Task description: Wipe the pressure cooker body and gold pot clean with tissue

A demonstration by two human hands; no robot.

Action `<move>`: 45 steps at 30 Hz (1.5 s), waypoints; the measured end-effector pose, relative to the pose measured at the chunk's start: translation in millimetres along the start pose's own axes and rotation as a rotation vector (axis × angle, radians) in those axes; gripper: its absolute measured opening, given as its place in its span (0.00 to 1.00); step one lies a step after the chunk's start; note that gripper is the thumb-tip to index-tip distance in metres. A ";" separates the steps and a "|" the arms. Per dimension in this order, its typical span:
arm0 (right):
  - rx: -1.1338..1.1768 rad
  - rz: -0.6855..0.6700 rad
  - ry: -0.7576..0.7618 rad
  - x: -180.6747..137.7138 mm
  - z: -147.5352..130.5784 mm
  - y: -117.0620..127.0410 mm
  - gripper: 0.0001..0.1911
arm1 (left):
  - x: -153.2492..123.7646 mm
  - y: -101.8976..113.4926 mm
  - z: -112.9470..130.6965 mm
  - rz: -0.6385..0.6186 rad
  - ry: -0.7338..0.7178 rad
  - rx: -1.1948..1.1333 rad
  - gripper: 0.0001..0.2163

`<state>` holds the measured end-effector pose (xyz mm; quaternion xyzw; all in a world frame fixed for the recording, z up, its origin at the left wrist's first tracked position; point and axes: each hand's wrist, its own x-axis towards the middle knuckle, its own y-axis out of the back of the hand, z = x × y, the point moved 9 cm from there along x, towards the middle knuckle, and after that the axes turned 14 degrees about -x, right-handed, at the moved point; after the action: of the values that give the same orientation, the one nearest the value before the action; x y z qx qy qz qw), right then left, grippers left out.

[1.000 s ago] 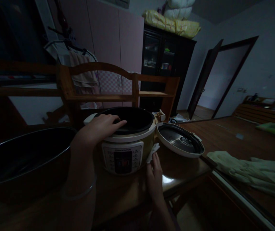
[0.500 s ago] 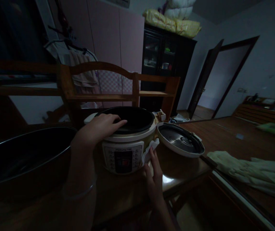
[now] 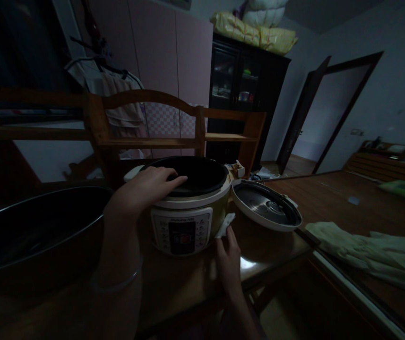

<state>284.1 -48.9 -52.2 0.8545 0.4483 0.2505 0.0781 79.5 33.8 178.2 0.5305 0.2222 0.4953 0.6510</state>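
Dim counter (image 3: 191, 283) is carrying cooker (image 3: 184, 218); left hand (image 3: 144, 189) is lying over rim (image 3: 202, 200), grip unclear; right hand (image 3: 229, 255) is pinching wipe (image 3: 226, 225), ideally keeping flat.

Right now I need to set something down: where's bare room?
Bare tabletop shows in front of the cooker, between the left forearm and right hand; a smaller patch lies right of that hand, before the lid. Crowded: the pot side, behind the forearm, and the cooker's right, with white wipe and lid.
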 end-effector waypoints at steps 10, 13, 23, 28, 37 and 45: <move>0.054 -0.011 0.346 -19.4 -51.1 11.7 0.27 | 1.6 -3.1 1.8 -0.038 -0.021 0.079 0.24; 0.071 -0.010 0.345 -19.7 -50.7 11.8 0.28 | 2.8 -2.0 -0.3 -0.008 -0.018 0.060 0.24; 0.134 0.017 -0.184 -0.2 12.7 8.6 0.26 | 2.9 -0.9 -2.7 0.009 0.006 -0.023 0.27; 0.123 0.002 -0.156 1.6 12.5 5.9 0.29 | -1.2 1.2 4.0 -0.018 0.012 -0.008 0.25; 0.102 -0.069 -0.123 2.1 10.1 -4.6 0.31 | -2.1 1.3 3.7 -0.018 -0.003 0.026 0.26; 0.142 -0.056 -0.147 1.0 11.0 -1.0 0.31 | -0.8 1.6 -0.8 -0.001 0.013 -0.003 0.27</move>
<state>289.3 -46.5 -61.7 0.8612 0.4815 0.1525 0.0569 77.8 33.4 179.2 0.5262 0.2258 0.4985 0.6509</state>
